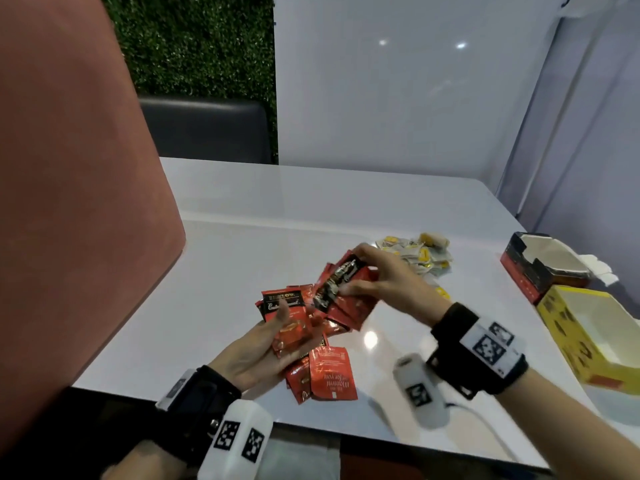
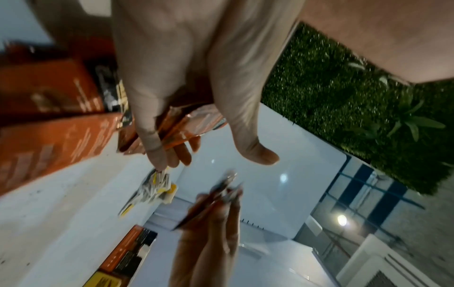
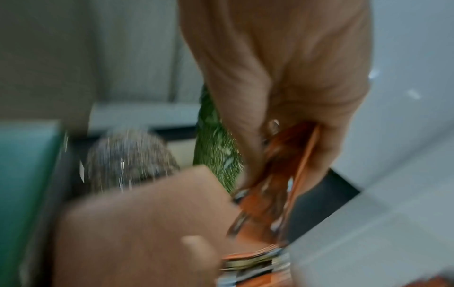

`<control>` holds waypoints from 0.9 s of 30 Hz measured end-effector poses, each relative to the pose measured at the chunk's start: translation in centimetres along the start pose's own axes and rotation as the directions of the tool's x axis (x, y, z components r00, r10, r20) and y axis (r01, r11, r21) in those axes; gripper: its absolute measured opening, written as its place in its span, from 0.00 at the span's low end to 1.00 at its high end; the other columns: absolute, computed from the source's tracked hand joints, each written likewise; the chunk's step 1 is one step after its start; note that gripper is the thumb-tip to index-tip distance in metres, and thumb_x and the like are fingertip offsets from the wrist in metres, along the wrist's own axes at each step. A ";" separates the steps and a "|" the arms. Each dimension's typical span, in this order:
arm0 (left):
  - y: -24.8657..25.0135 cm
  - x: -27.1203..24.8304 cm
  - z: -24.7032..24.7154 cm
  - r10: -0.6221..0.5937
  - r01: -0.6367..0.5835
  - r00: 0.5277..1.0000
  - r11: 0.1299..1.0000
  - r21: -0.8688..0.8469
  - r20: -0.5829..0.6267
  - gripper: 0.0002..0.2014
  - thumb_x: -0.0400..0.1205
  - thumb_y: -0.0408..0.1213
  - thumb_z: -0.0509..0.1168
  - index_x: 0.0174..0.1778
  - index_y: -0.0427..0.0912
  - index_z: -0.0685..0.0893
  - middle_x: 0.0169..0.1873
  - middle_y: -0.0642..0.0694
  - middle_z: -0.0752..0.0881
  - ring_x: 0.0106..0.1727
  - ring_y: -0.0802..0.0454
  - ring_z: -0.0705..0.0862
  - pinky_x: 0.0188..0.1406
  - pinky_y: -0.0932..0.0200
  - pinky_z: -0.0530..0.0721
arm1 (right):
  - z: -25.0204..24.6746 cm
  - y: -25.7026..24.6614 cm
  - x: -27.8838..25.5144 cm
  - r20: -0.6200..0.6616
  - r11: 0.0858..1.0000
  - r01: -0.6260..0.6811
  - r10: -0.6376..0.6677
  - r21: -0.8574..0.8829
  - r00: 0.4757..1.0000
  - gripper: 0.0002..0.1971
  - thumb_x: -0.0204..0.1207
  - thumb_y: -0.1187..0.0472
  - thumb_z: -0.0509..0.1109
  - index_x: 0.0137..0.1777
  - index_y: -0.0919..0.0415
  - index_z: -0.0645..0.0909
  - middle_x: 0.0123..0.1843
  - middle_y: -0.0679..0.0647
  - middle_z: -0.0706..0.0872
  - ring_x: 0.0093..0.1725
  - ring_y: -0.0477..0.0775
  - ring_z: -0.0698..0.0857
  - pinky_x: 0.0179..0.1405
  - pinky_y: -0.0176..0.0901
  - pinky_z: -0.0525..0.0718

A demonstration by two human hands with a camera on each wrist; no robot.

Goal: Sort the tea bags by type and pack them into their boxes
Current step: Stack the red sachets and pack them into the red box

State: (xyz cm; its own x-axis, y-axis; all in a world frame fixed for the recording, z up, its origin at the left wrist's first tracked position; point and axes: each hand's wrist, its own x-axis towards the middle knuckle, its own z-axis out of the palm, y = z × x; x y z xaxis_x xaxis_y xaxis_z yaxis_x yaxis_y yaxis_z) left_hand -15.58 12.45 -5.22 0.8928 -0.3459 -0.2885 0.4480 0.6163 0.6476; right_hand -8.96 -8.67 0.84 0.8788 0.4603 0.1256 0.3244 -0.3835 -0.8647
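Plainly, the chief risk is being carried by the loose fan of red tea bags in the right hand; the packets are being pinched only between thumb and fingertips, so a slackened pinch is likely to let them slide and scatter over the table; a stray one could be dropped into the yellow tea bags lying toward the far right edge, and the sorting would be undone. Meanwhile, a second stack of red packets is being cradled on the left hand, palm up and fingers only loosely curled beneath, with the thumb being laid on top; this stack may also be tipped off if the palm is being tilted. More red packets are lying on the table just below the left hand, near the front edge. At the right edge the red box and the yellow box are standing open, well apart from both hands; no tea bags are being shown inside them.
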 end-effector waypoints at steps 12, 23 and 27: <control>-0.7 1.4 3.0 0.086 -0.078 0.990 0.995 0.066 -0.116 0.14 0.82 0.39 0.59 0.57 0.35 0.84 0.44 0.39 0.90 0.42 0.49 0.90 0.36 0.56 0.89 | 6.4 -2.0 -1.9 0.050 0.868 0.103 -0.089 -0.485 0.995 0.27 0.83 0.59 0.57 0.80 0.63 0.55 0.77 0.60 0.61 0.77 0.57 0.58 0.77 0.45 0.61; -1.2 1.4 2.9 0.059 -0.032 0.991 0.978 0.208 -0.124 0.10 0.78 0.21 0.56 0.41 0.35 0.81 0.37 0.40 0.83 0.38 0.52 0.84 0.29 0.63 0.83 | 6.2 -1.4 -0.4 0.391 0.697 0.417 -0.209 -0.583 0.896 0.38 0.65 0.55 0.78 0.74 0.47 0.65 0.64 0.57 0.71 0.61 0.58 0.71 0.59 0.57 0.80; -1.5 1.5 2.6 0.042 -0.008 0.986 0.977 0.211 -0.160 0.12 0.78 0.23 0.54 0.36 0.37 0.81 0.27 0.44 0.84 0.30 0.56 0.84 0.26 0.64 0.80 | 6.8 -0.5 -0.9 0.400 0.716 0.428 -0.224 -0.551 0.889 0.35 0.66 0.51 0.77 0.72 0.49 0.67 0.62 0.57 0.71 0.61 0.59 0.72 0.62 0.57 0.77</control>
State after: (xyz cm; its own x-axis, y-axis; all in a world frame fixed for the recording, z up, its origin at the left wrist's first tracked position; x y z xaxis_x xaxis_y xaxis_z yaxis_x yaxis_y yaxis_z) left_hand -15.02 9.19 -4.77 0.9069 -0.2020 -0.3697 0.4212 0.4555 0.7843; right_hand -12.32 -3.47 -2.11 0.5684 0.8153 0.1105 0.8017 -0.5187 -0.2970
